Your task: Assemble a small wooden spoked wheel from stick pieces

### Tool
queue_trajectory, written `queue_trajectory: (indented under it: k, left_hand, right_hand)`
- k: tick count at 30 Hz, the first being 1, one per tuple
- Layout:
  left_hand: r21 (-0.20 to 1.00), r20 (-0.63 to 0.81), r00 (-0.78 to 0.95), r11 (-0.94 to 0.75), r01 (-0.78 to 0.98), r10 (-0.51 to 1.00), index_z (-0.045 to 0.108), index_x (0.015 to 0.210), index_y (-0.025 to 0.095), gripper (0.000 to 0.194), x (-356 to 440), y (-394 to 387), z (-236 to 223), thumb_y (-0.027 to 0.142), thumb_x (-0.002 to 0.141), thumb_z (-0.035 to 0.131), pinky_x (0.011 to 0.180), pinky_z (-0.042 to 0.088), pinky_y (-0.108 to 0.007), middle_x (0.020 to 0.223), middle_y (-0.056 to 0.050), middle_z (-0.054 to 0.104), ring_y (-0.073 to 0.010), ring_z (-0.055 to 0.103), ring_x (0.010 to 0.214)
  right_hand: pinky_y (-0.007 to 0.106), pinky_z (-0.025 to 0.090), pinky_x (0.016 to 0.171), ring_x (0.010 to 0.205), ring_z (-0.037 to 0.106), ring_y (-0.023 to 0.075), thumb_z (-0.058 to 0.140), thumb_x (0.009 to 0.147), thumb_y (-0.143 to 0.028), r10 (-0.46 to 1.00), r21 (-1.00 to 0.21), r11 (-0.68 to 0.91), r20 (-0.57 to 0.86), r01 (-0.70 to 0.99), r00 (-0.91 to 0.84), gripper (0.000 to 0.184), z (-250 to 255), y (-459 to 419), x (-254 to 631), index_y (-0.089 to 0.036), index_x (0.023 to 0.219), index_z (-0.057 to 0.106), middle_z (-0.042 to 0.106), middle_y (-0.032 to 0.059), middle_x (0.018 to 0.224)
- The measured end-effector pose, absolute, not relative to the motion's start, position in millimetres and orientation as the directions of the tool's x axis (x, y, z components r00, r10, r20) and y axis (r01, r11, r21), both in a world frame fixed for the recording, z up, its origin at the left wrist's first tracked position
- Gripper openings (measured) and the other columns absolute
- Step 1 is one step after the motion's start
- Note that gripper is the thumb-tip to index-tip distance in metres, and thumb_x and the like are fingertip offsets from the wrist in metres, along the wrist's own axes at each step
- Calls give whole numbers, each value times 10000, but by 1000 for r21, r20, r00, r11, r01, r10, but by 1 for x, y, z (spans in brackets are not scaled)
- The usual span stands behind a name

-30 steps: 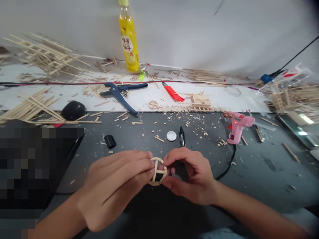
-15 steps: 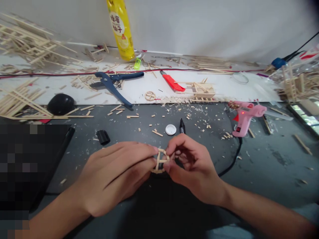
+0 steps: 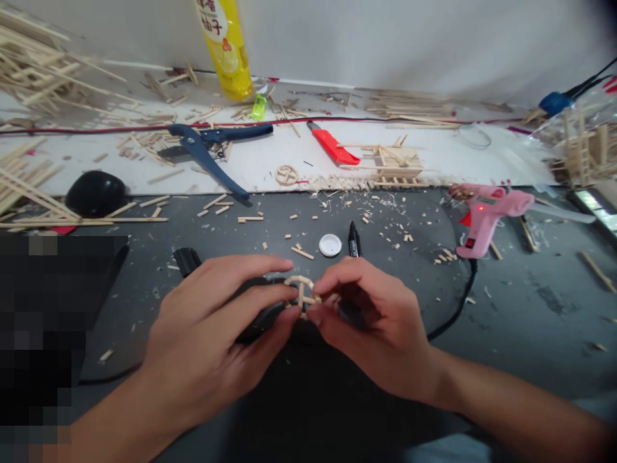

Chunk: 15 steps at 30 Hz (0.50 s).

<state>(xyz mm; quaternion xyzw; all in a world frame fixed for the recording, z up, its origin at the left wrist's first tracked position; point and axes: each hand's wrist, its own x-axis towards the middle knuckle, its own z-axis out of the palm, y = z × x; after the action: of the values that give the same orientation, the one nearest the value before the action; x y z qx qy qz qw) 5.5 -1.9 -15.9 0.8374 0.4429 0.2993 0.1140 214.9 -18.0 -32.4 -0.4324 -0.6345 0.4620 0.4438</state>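
Observation:
Both hands meet over a small round wooden wheel (image 3: 301,296) made of thin sticks with crossed spokes. My left hand (image 3: 216,334) pinches its left side with thumb and fingertips. My right hand (image 3: 371,321) pinches its right side, fingers curled. The wheel is held low over the dark grey table (image 3: 520,321), partly hidden by my fingertips. A black marker (image 3: 354,241) lies just behind my right hand, and a white cap (image 3: 330,245) sits beside it.
A pink glue gun (image 3: 482,215) with its black cord lies at the right. Blue cutters (image 3: 212,151), a red knife (image 3: 332,145), a second wooden wheel (image 3: 286,174), a small stick frame (image 3: 398,167) and a yellow bottle (image 3: 224,45) sit behind. Stick piles (image 3: 33,186) lie at the left.
The view has tilted down and the hands sit higher in the frame. The wheel has turned between my fingertips and is now lower, more covered by both hands.

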Motion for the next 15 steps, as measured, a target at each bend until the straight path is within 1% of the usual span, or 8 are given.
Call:
queue_trajectory:
  k: [3,7,11,13,15]
  left_hand:
    - [457,390,416,-565,687,822,741,934,288,71,6,-2,-16,265,917,676,915,539,-344,1138,-3,771,-198,724,995]
    - [484,378,393,-540,688,839,747,916,296,93,7,-3,-16,289,934,656,942,535,-370,1192,3,766,-214,725,1034]
    - [571,339,362,-496,654,868,739,863,332,112,6,-3,-18,294,929,657,931,542,-338,1124,56,784,-195,724,1040]
    - [606,315,343,-466,645,885,730,830,347,134,6,-4,-20,294,926,655,933,539,-330,1079,78,789,-187,720,1049]
    - [615,305,325,-446,650,895,723,814,347,120,7,-5,-22,294,906,666,929,544,-344,1054,76,789,-195,722,1040]
  right_hand:
    - [209,523,656,720,619,90,703,893,-101,929,-926,309,245,218,-279,213,-33,-19,215,-225,1059,652,675,-16,899]
    - [210,524,705,757,634,93,692,903,-90,885,-851,429,328,304,-330,217,-34,-22,215,-213,1077,656,684,-8,903]
    - [215,542,722,788,650,110,662,922,-77,854,-815,487,370,314,-365,228,-36,-26,215,-212,1105,646,678,12,911]
    - [226,552,713,781,658,122,655,928,-86,855,-813,489,375,316,-359,221,-37,-27,214,-222,1102,650,679,18,910]
    - [237,553,695,756,657,128,657,929,-101,868,-817,472,363,333,-339,213,-38,-28,214,-233,1097,656,679,18,902]
